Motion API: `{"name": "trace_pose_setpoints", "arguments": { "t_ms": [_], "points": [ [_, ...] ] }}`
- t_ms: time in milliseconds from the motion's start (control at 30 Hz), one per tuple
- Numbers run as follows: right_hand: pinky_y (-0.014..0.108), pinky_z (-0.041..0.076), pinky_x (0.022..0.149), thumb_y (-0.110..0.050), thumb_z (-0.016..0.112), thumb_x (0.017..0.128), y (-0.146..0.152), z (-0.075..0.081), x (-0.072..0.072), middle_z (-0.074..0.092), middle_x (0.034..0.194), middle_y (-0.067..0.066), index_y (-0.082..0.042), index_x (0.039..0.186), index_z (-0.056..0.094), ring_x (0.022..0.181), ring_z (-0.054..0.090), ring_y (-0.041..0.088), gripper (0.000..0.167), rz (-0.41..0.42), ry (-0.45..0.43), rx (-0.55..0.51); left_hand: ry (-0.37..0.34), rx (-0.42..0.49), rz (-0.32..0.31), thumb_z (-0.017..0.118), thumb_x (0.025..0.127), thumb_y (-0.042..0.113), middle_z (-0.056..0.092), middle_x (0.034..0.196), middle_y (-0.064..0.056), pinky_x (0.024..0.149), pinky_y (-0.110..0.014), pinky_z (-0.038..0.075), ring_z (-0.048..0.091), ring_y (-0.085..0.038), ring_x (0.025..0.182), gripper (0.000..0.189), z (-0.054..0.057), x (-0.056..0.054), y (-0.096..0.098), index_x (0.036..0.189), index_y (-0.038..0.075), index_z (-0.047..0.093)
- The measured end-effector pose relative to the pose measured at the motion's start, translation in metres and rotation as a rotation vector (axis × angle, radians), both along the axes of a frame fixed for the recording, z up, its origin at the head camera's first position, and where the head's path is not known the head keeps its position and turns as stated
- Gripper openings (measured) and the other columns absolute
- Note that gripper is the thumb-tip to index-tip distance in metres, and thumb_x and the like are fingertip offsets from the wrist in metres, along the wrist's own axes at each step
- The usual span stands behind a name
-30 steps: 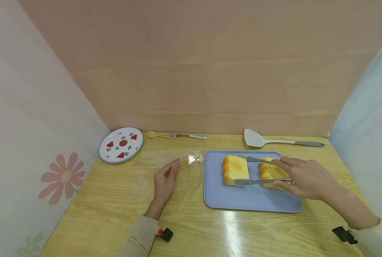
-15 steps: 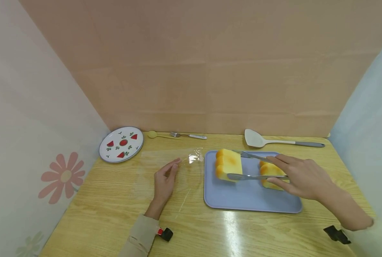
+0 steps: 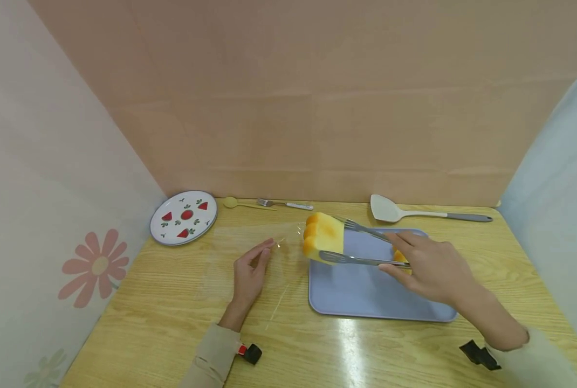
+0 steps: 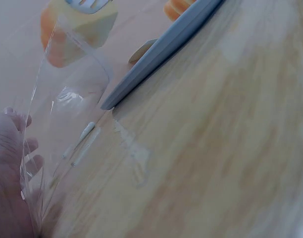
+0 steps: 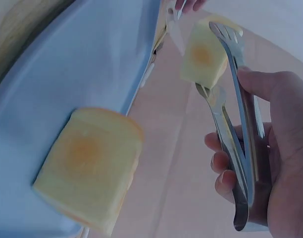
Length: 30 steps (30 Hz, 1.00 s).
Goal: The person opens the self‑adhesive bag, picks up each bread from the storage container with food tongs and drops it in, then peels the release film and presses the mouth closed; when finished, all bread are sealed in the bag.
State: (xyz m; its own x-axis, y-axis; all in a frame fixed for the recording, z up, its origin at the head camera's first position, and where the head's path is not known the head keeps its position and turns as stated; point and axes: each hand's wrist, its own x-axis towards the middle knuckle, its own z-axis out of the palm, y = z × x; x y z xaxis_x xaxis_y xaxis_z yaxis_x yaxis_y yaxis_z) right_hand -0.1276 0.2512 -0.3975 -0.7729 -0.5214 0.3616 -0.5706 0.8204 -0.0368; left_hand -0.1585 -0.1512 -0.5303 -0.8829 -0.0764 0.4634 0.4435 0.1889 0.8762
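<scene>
My right hand (image 3: 436, 269) grips metal tongs (image 5: 258, 153), whose ends pinch a yellow bread slice (image 3: 328, 233) with a browned, bumpy edge. The slice hangs above the left edge of a blue tray (image 3: 361, 296). On the tray lies a second bread slice (image 5: 92, 163), mostly hidden behind the right hand in the head view. My left hand (image 3: 251, 275) pinches the edge of a clear plastic bag (image 4: 72, 99) between thumb and fingers. The bag lies on the table, its edge raised at the fingers and facing the tray.
At the back left stands a white plate (image 3: 174, 229) with a watermelon pattern. Along the back lie a yellow spoon (image 3: 231, 202), a fork (image 3: 298, 206) and a white spatula (image 3: 386, 209) with a grey handle. A tan wall closes the far side.
My right hand has lifted the bread slice off the tray with the tongs and carried it left toward the bag. The left hand stays almost still; the bag's edge glints differently.
</scene>
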Motion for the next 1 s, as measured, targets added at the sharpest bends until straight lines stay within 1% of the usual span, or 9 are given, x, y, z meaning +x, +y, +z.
{"name": "trace_pose_setpoints", "arguments": {
  "t_ms": [67,167,233,300,400,500,733,833,1000],
  "points": [
    [0.025,0.039,0.041,-0.056,0.079,0.098,-0.007,-0.002,0.001,0.077,0.106,0.004,-0.005,0.141,0.072,0.076,0.075,0.021,0.067,0.001,0.019,-0.015,-0.001,-0.004,-0.007,0.069,0.109,0.002,0.077,0.134,-0.020,0.107,-0.020,0.056,0.072,-0.041,0.130,0.019,0.000,0.000,0.000,0.123,-0.004,0.081],
    [0.027,0.042,0.041,-0.052,0.081,0.096,-0.019,-0.006,0.004,0.078,0.110,0.006,-0.006,0.140,0.072,0.074,0.075,0.020,0.065,-0.007,0.032,-0.024,0.000,0.000,-0.016,0.068,0.109,0.001,0.077,0.134,-0.019,0.106,-0.020,0.057,0.071,-0.043,0.129,0.020,0.001,0.000,0.000,0.123,-0.003,0.081],
    [0.027,0.042,0.041,-0.051,0.082,0.096,-0.027,-0.007,0.007,0.078,0.117,0.010,-0.005,0.140,0.072,0.076,0.076,0.022,0.065,-0.022,0.024,-0.019,0.009,0.001,-0.017,0.068,0.109,-0.001,0.077,0.134,-0.020,0.106,-0.020,0.057,0.072,-0.044,0.129,0.020,0.000,0.000,0.000,0.124,-0.004,0.081],
    [0.028,0.042,0.041,-0.051,0.082,0.096,-0.034,-0.009,0.010,0.078,0.120,0.013,-0.004,0.140,0.071,0.082,0.077,0.027,0.065,-0.037,0.017,-0.008,0.017,0.002,-0.013,0.068,0.108,-0.002,0.077,0.133,-0.020,0.105,-0.019,0.057,0.072,-0.044,0.128,0.021,0.000,0.000,0.001,0.124,-0.004,0.081],
    [0.027,0.042,0.041,-0.050,0.083,0.095,-0.042,-0.011,0.016,0.077,0.120,0.014,-0.002,0.140,0.071,0.081,0.076,0.026,0.067,-0.053,0.001,0.000,0.026,0.002,-0.004,0.067,0.108,-0.003,0.078,0.132,-0.021,0.106,-0.019,0.056,0.072,-0.045,0.127,0.021,0.000,-0.001,0.001,0.124,-0.005,0.081],
    [0.026,0.042,0.040,-0.049,0.084,0.095,-0.050,-0.013,0.021,0.077,0.119,0.014,0.001,0.139,0.071,0.082,0.075,0.024,0.068,-0.056,-0.007,0.007,0.016,0.011,0.006,0.068,0.109,-0.002,0.078,0.132,-0.020,0.107,-0.020,0.056,0.072,-0.044,0.128,0.020,0.000,0.000,0.001,0.124,-0.004,0.081],
    [0.026,0.041,0.040,-0.050,0.084,0.095,-0.060,-0.014,0.030,0.076,0.112,0.013,0.003,0.136,0.070,0.075,0.070,0.020,0.068,-0.074,-0.013,0.048,0.006,0.009,0.017,0.068,0.109,0.001,0.077,0.133,-0.019,0.110,-0.021,0.055,0.071,-0.043,0.130,0.021,0.000,0.001,0.000,0.126,-0.004,0.080],
    [0.026,0.043,0.041,-0.050,0.085,0.095,-0.062,-0.013,0.031,0.075,0.110,0.011,0.002,0.135,0.070,0.075,0.070,0.020,0.067,-0.076,-0.023,0.070,0.017,-0.003,0.027,0.068,0.109,0.001,0.078,0.133,-0.019,0.111,-0.021,0.054,0.071,-0.042,0.130,0.022,0.000,0.001,0.000,0.127,-0.002,0.080],
    [0.028,0.048,0.044,-0.050,0.087,0.094,-0.067,-0.013,0.031,0.075,0.108,0.012,0.003,0.130,0.071,0.079,0.072,0.024,0.066,-0.053,-0.025,0.093,0.071,-0.003,0.033,0.068,0.108,-0.004,0.077,0.132,-0.021,0.115,-0.026,0.053,0.071,-0.043,0.131,0.021,0.000,0.000,0.001,0.124,-0.004,0.081]
  ]
}}
